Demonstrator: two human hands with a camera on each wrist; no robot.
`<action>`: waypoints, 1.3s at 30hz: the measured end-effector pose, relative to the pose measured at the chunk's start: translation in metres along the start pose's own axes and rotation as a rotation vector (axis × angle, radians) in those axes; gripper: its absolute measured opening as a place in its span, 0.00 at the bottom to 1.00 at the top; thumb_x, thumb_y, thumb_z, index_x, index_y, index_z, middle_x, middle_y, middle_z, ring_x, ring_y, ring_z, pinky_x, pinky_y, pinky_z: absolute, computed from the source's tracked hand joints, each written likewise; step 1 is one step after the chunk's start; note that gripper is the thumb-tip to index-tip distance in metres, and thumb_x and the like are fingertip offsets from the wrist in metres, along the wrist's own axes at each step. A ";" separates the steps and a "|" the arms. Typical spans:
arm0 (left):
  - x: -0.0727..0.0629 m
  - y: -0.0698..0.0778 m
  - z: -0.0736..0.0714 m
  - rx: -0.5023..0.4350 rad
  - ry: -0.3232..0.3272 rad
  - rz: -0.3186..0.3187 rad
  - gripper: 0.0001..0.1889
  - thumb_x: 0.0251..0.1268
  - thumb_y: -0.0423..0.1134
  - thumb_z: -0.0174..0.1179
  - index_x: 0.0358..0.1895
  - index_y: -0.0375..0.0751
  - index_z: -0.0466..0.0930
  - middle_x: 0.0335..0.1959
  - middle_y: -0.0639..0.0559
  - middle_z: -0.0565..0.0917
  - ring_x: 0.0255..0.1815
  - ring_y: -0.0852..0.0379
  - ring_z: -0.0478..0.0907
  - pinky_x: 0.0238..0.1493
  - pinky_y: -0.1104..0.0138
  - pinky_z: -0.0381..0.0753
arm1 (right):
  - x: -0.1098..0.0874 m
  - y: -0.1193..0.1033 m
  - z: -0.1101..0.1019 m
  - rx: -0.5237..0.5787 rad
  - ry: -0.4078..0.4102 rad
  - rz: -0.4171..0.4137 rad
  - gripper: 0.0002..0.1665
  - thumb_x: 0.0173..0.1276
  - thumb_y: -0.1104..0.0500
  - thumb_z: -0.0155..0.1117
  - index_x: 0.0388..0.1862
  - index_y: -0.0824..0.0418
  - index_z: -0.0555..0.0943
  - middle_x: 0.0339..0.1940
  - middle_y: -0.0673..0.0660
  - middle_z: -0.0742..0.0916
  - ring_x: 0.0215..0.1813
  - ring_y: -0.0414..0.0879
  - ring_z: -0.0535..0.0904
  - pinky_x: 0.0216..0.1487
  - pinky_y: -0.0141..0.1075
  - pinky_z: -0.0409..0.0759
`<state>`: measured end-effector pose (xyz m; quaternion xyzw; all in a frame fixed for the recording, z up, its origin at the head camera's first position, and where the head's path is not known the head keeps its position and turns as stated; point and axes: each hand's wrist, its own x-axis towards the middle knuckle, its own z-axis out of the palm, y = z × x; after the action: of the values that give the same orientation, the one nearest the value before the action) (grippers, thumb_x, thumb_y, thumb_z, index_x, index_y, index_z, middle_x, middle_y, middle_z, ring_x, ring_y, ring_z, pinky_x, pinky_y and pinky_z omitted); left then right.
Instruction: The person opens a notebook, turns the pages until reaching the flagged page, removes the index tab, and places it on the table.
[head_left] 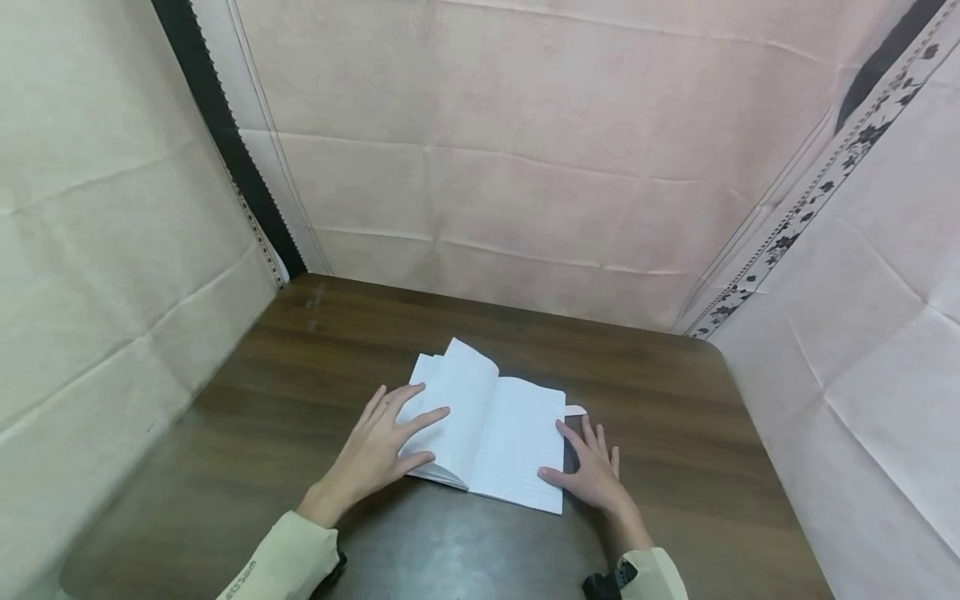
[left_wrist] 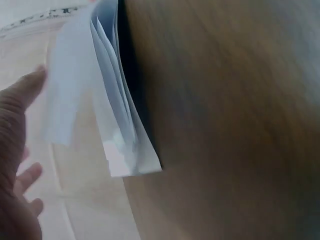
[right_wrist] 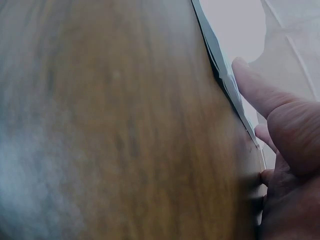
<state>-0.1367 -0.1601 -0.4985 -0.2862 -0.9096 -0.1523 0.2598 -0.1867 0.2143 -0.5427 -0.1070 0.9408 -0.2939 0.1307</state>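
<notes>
An open notebook with white lined pages lies on the table. Over its left half, my left hand spreads its fingers, with the fingertips at the left pages. Some of those pages stand lifted and fanned apart, as the loose leaves in the left wrist view show. At the right edge is my right hand, its thumb resting on the right page and its fingers stretched out beside the edge. Seen from the right wrist, the thumb lies along the notebook's side. Neither hand grips the pages.
A small white strip sticks out past the notebook's right edge. The brown wooden table has rounded corners. Pale cloth curtains hang behind it and on both sides, close to its edges.
</notes>
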 end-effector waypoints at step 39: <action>0.040 0.057 0.057 -0.140 -0.445 0.033 0.39 0.58 0.64 0.67 0.74 0.65 0.66 0.73 0.46 0.68 0.67 0.45 0.69 0.67 0.49 0.68 | 0.001 -0.007 0.007 0.012 0.112 0.003 0.54 0.56 0.30 0.70 0.78 0.47 0.65 0.82 0.65 0.51 0.80 0.70 0.37 0.70 0.72 0.30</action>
<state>-0.1521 -0.0729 -0.5154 -0.3447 -0.9270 -0.1438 0.0348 -0.1842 0.2050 -0.5448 -0.0881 0.9451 -0.3048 0.0787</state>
